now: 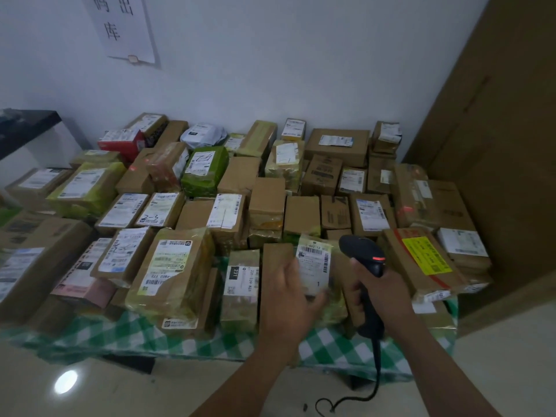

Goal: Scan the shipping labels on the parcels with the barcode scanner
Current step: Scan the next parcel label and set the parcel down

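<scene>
From my remote seat, the biggest thing is the pale wall far beyond both hands, with a brown panel rising out past the right hand. Under and ahead of the hands spreads a table in a green checked cloth, loaded with a heap of parcels: mostly cardboard boxes, some in yellowish tape, most with white labels facing up. Just to the outside of the right hand lies a flat box with a yellow label. My left hand holds a small taped parcel tilted up off the pile, fingers curled under its near edge, thumb side on its left. Its shipping label faces me, barcodes visible. The right hand is wrapped round the handle of the black barcode scanner, whose head sits just beside the parcel's right edge, with a small red light glowing on it. The scanner's cable drops below the right wrist towards the floor.
</scene>
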`<control>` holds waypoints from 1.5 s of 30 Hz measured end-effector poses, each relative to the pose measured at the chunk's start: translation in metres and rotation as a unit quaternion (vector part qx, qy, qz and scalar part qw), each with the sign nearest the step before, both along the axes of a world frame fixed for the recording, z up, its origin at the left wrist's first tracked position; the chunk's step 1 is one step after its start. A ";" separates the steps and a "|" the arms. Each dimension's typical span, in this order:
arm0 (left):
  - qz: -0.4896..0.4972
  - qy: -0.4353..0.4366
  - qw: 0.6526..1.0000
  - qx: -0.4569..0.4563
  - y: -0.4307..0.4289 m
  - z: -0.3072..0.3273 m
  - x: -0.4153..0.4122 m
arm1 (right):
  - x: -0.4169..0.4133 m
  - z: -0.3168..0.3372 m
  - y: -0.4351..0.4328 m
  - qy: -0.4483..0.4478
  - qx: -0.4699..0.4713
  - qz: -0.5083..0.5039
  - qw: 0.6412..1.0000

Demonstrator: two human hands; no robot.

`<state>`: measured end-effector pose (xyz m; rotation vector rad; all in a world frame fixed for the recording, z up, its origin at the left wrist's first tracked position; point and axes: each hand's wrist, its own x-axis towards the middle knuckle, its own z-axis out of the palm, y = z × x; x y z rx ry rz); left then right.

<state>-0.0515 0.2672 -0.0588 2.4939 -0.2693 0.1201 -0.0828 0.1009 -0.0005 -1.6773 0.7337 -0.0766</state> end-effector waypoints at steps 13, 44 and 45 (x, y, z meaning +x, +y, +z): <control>0.093 0.109 0.989 0.034 -0.004 0.013 0.011 | 0.007 0.001 0.008 -0.008 0.008 0.038 0.999; 0.206 0.172 0.954 0.132 0.238 0.031 0.060 | 0.059 0.016 0.211 0.009 0.078 0.138 0.987; 0.203 0.203 0.951 0.114 0.241 0.028 0.062 | 0.060 0.014 0.216 0.013 0.088 0.131 0.987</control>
